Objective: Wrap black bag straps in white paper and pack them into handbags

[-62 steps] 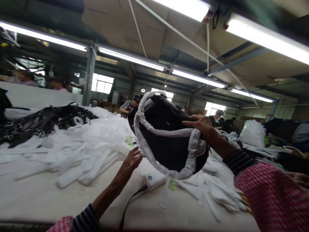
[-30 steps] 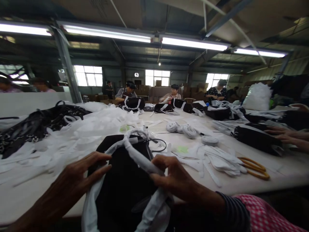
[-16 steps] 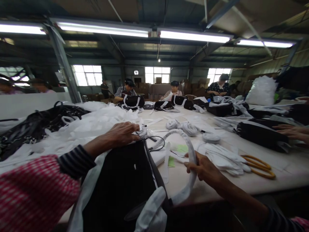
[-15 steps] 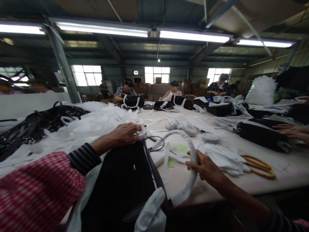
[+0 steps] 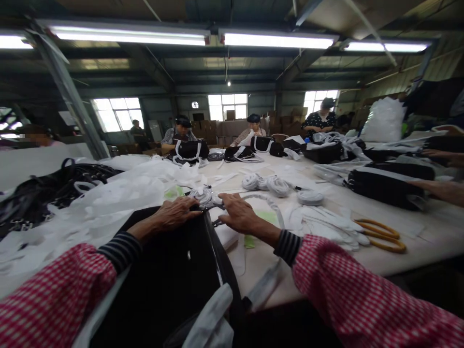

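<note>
A large black bag lies in front of me, a zipper running along its right side. My left hand grips the bag's far end, fingers bent over the edge. Just right of that corner is my right hand, thumb and forefinger apart beside a thin dark cord; whether it touches the cord is unclear. A white-wrapped handle arches behind my right wrist, partly hidden by it. White wrapping also covers a piece at the bag's near end. Coiled white-wrapped straps lie beyond my hands.
Yellow-handled scissors and white gloves lie to the right. White sheeting is heaped at left beside black straps. A co-worker's hand touches another black bag. Several people sit across the table.
My right hand has let go of the white-wrapped handle and moved left and away from me to the bag's far corner. The handle has dropped lower. The view has shifted slightly right.
</note>
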Action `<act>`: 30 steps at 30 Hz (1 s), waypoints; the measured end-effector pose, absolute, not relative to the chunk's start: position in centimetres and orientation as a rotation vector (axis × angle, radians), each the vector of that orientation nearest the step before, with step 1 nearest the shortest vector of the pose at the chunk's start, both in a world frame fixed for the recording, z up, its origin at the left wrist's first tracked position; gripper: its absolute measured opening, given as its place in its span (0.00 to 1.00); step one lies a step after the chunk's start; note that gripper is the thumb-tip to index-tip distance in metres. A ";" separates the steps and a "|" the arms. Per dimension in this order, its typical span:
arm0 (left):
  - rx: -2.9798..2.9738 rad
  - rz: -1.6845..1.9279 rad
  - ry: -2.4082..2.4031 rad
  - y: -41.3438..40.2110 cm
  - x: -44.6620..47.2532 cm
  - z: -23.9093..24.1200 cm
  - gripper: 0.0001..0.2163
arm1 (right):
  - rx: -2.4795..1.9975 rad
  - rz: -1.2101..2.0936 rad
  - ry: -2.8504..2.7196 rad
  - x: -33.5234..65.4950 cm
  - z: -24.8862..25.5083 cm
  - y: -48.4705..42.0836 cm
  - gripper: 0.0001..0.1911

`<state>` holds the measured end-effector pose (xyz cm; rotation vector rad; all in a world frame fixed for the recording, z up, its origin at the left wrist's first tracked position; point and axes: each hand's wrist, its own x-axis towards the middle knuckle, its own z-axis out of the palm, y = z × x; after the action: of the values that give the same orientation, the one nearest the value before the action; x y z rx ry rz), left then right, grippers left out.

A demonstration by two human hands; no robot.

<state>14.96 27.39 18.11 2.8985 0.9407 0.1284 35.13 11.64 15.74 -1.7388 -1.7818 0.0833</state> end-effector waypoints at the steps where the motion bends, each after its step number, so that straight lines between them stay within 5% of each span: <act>1: 2.883 0.141 0.920 27.7 14.7 17.9 0.25 | -1.751 0.159 -1.762 35.0 15.9 12.9 0.23; 4: 2.827 0.190 0.862 28.6 14.2 17.4 0.25 | -1.758 0.268 -1.695 34.8 17.0 14.8 0.06; 12: 2.801 0.274 0.795 29.7 13.4 16.2 0.28 | -1.433 0.470 -1.649 33.2 19.6 9.3 0.06; 24: 2.910 0.198 0.841 28.8 14.2 15.7 0.23 | -1.670 1.047 -1.749 33.5 16.6 -10.0 0.10; 30: 3.019 0.159 0.522 23.4 15.7 19.4 0.19 | -1.496 0.801 -1.605 34.6 17.6 -4.9 0.12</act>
<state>15.70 23.40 19.38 3.0188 0.5217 0.1585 34.63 -4.92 17.62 -1.4963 -1.6050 0.8015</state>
